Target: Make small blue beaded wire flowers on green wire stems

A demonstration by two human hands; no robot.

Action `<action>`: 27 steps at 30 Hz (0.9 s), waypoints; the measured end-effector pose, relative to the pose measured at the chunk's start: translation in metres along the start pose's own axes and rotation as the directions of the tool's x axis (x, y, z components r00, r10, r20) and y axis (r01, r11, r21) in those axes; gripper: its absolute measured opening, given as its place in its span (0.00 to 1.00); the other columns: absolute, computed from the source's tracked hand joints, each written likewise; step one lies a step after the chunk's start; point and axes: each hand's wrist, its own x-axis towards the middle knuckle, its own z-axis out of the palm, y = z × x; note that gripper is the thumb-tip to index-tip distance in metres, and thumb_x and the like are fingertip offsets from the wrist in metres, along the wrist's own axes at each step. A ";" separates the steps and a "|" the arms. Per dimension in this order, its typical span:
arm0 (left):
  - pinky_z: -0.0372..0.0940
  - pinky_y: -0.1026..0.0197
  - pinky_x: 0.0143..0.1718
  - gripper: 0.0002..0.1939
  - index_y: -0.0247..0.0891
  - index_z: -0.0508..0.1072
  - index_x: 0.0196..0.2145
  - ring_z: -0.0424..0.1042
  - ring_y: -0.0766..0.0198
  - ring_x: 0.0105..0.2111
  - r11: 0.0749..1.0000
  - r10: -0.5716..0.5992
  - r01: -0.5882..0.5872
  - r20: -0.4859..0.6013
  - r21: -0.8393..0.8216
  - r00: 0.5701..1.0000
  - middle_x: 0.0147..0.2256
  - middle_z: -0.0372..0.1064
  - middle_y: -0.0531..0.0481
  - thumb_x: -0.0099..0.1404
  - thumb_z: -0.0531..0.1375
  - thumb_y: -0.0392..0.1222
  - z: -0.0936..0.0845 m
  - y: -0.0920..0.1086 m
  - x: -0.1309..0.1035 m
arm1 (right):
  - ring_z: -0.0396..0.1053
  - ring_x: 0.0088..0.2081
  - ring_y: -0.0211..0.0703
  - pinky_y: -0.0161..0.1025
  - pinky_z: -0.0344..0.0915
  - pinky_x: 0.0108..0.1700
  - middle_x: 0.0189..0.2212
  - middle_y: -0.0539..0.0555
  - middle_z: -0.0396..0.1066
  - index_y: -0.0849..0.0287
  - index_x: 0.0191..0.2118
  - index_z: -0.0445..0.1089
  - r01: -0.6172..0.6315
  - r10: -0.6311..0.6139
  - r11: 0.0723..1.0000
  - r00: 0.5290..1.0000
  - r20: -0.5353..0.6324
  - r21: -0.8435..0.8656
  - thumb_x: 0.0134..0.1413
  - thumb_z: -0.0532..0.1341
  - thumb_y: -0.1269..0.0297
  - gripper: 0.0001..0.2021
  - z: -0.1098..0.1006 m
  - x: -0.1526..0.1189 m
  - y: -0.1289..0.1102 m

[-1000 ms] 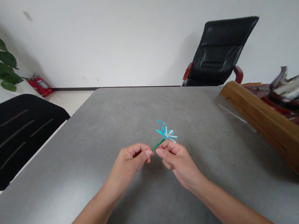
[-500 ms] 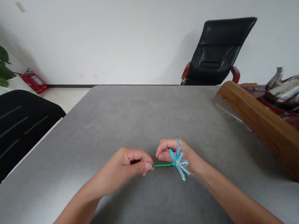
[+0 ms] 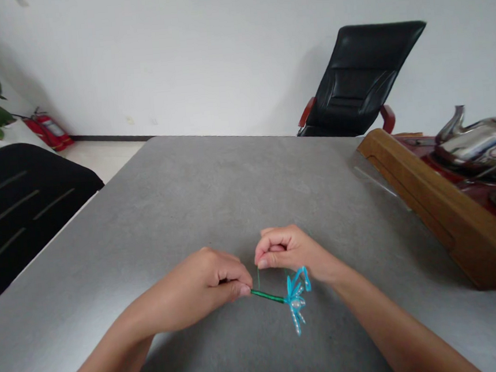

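Beaded flower [image 3: 297, 304] dipped lower; right hand [image 3: 290, 250] pinching green thread [image 3: 258, 277].

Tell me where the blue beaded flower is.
In the head view, the flower is low, right of centre, at the end of the green stem pinched by the left hand, below the right hand.

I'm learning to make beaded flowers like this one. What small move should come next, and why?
Probably guide the green thread around the green stem, gently taut: the right hand pinches the thread above the stem, while the left hand grips the stem's end, leaving the blue beaded flower head free.
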 end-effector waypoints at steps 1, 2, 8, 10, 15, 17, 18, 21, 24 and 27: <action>0.52 0.69 0.27 0.12 0.35 0.69 0.25 0.60 0.71 0.25 1.000 -0.002 0.002 -0.001 0.031 1.000 0.23 0.61 0.57 0.66 0.53 0.34 0.000 0.001 0.000 | 0.49 0.21 0.30 0.32 0.45 0.22 0.19 0.44 0.54 0.61 0.27 0.74 -0.001 0.001 1.000 1.000 0.005 -0.011 0.47 0.66 0.54 0.13 -0.001 -0.001 -0.002; 0.52 0.69 0.28 0.12 0.35 0.69 0.25 0.60 0.71 0.25 0.998 -0.005 0.005 -0.003 0.062 1.000 0.23 0.61 0.57 0.66 0.52 0.34 0.000 0.002 -0.001 | 0.49 0.21 0.30 0.32 0.46 0.22 0.20 0.44 0.54 0.61 0.27 0.74 0.000 0.001 1.000 1.000 0.009 -0.028 0.48 0.66 0.55 0.13 -0.001 -0.002 -0.005; 0.52 0.68 0.29 0.12 0.37 0.69 0.26 0.63 0.71 0.26 0.975 -0.016 0.028 -0.054 0.222 0.998 0.24 0.63 0.56 0.67 0.52 0.35 0.001 0.005 -0.003 | 0.51 0.21 0.29 0.30 0.48 0.23 0.20 0.43 0.55 0.61 0.28 0.74 0.027 -0.030 0.978 0.999 -0.012 -0.208 0.52 0.64 0.64 0.07 -0.005 -0.008 -0.029; 0.52 0.68 0.29 0.12 0.37 0.69 0.27 0.64 0.70 0.26 0.961 -0.031 0.050 -0.072 0.272 0.997 0.24 0.64 0.56 0.67 0.52 0.35 0.002 0.005 -0.003 | 0.52 0.21 0.29 0.29 0.49 0.23 0.20 0.44 0.57 0.61 0.28 0.74 0.033 -0.042 0.960 0.999 -0.027 -0.279 0.52 0.64 0.67 0.05 -0.005 -0.011 -0.036; 0.53 0.67 0.29 0.12 0.38 0.70 0.28 0.67 0.68 0.28 0.927 -0.071 0.114 -0.132 0.359 0.989 0.27 0.68 0.56 0.68 0.52 0.36 0.005 0.008 -0.006 | 0.59 0.24 0.29 0.29 0.53 0.27 0.22 0.45 0.64 0.59 0.29 0.74 0.085 -0.125 0.875 0.991 -0.053 -0.477 0.54 0.62 0.71 0.04 -0.001 -0.018 -0.049; 0.54 0.66 0.29 0.12 0.39 0.70 0.28 0.68 0.68 0.28 0.916 -0.073 0.125 -0.147 0.382 0.986 0.27 0.69 0.56 0.68 0.52 0.37 0.007 0.010 -0.007 | 0.61 0.25 0.30 0.29 0.54 0.29 0.23 0.45 0.66 0.58 0.30 0.73 0.100 -0.168 0.828 0.983 -0.074 -0.552 0.54 0.62 0.71 0.04 0.002 -0.020 -0.051; 0.54 0.66 0.29 0.11 0.39 0.70 0.28 0.68 0.67 0.28 0.911 -0.075 0.131 -0.154 0.392 0.985 0.28 0.69 0.56 0.68 0.52 0.37 0.008 0.010 -0.007 | 0.62 0.26 0.30 0.30 0.54 0.30 0.24 0.45 0.66 0.58 0.30 0.73 0.105 -0.188 0.806 0.979 -0.084 -0.582 0.55 0.62 0.71 0.04 0.004 -0.020 -0.052; 0.55 0.66 0.29 0.11 0.40 0.71 0.30 0.70 0.66 0.29 0.899 -0.082 0.149 -0.177 0.411 0.981 0.29 0.71 0.55 0.68 0.52 0.38 0.009 0.012 -0.007 | 0.64 0.27 0.30 0.30 0.54 0.30 0.25 0.45 0.66 0.58 0.31 0.72 0.121 -0.239 0.751 0.966 -0.096 -0.649 0.57 0.60 0.70 0.04 0.009 -0.022 -0.052; 0.57 0.66 0.30 0.12 0.41 0.73 0.31 0.71 0.65 0.29 0.892 -0.091 0.169 -0.198 0.418 0.976 0.30 0.71 0.54 0.68 0.51 0.39 0.009 0.012 -0.006 | 0.64 0.27 0.32 0.31 0.55 0.30 0.25 0.46 0.66 0.58 0.32 0.71 0.140 -0.291 0.688 0.952 -0.094 -0.712 0.59 0.58 0.69 0.06 0.015 -0.026 -0.053; 0.58 0.66 0.30 0.13 0.42 0.74 0.33 0.71 0.65 0.30 0.892 -0.124 0.223 -0.260 0.394 0.958 0.30 0.71 0.54 0.68 0.50 0.38 0.007 0.012 -0.005 | 0.63 0.25 0.33 0.33 0.54 0.28 0.25 0.48 0.65 0.59 0.33 0.72 0.155 -0.364 0.596 0.927 -0.093 -0.788 0.61 0.56 0.68 0.08 0.020 -0.030 -0.055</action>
